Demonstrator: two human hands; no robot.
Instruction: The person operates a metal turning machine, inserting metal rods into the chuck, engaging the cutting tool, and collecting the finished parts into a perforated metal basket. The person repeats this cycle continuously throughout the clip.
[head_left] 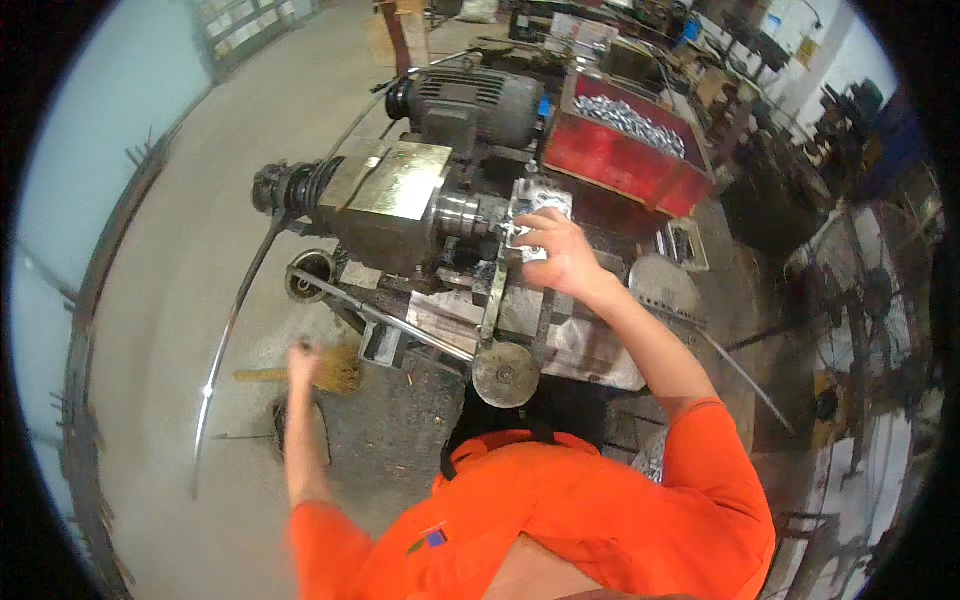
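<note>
My right hand point(556, 252) lies over a metal block point(541, 200) scattered with bright silvery bits, beside a small lathe-like machine. Its fingers are apart and touch the block; what is under the fingertips is hidden. Just left of those fingers is the machine's shiny round chuck point(460, 214), which sticks out of the headstock point(385, 240). Away to the left, over the floor, my left hand point(303, 358) is closed and a little blurred. A small dark spot shows at its top, too unclear to name. Below the hand lies a straw broom point(338, 370).
An electric motor point(478, 105) stands behind the headstock. Beyond the block, a red bin point(625, 160) holds many small shiny metal parts. A long metal bar point(380, 315) slants toward a round disc point(505, 374) close to my body. A thin rod point(225, 350) leans at the left.
</note>
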